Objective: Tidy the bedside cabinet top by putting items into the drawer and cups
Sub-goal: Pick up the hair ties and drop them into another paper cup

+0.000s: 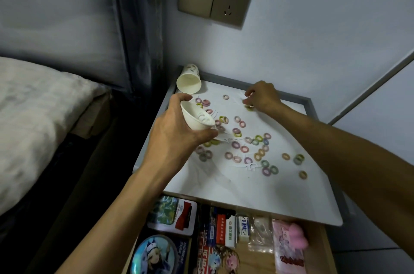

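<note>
The left hand [177,130] gripped a white paper cup [195,120] around its wall, fingers and thumb curled about it, holding it tilted with the mouth towards the right just above the left part of the white cabinet top [257,193]. The right hand [261,95] reached to the far side of the top, its fingers bent down with the tips on a yellowish hair tie [249,107]; whether they actually pinched it could not be made out. Many small pastel hair ties [244,149] lay scattered over the middle and right of the top, mixed with thin white strands [252,167]. A second paper cup [189,82] lay on its side in the far left corner, mouth facing the camera. Below the front edge the drawer [318,255] stood open, packed with a round tin [154,255], an eraser box [243,227] and a pink fluffy item [295,235]. A bed [33,117] stood to the left, and a wall socket [231,4] was above.
</note>
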A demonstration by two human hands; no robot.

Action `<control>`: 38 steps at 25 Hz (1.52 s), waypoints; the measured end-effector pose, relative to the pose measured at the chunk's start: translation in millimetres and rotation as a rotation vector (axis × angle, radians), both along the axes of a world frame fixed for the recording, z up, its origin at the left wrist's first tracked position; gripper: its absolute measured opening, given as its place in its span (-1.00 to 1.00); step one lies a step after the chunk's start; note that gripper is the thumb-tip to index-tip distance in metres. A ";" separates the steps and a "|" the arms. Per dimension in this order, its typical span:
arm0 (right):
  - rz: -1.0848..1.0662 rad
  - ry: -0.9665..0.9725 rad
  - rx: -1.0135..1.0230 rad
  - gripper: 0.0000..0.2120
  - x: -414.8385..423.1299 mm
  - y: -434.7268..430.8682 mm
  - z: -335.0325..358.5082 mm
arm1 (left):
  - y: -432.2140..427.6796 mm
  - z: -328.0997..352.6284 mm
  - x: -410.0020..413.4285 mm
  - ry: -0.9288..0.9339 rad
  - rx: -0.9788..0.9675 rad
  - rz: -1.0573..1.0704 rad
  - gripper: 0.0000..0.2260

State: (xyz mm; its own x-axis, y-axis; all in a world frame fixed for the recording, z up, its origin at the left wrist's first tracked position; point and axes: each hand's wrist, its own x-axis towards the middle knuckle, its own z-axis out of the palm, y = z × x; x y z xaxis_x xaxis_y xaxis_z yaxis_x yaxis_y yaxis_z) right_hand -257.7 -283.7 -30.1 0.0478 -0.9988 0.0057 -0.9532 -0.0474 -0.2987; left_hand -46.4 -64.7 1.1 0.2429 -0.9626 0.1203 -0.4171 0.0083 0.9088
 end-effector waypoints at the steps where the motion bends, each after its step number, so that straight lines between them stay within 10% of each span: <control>1: -0.013 -0.003 0.009 -0.69 4.3 -5.7 -4.4 | -0.9 -0.7 0.9 -0.002 -0.002 0.005 -0.28; 14: -0.010 0.207 0.076 -0.72 21.0 9.1 -33.1 | -4.5 -4.8 -0.9 0.020 0.015 -0.016 -0.29; 19: -0.048 -0.279 0.140 -0.85 6.2 30.6 -7.7 | -1.9 -3.6 -4.2 -0.004 0.023 -0.035 -0.28; 30: 0.805 -0.190 0.222 -0.78 59.4 135.1 92.0 | 1.6 -3.6 -13.5 -0.066 0.055 -0.063 -0.29; 35: 0.485 -0.520 0.119 -0.87 23.8 83.2 64.3 | -0.3 -3.7 -7.6 -0.023 0.020 -0.017 -0.30; 38: 0.218 -0.197 0.067 -0.73 -19.3 23.9 12.3 | -2.4 -6.5 -3.6 -0.041 0.019 -0.009 -0.28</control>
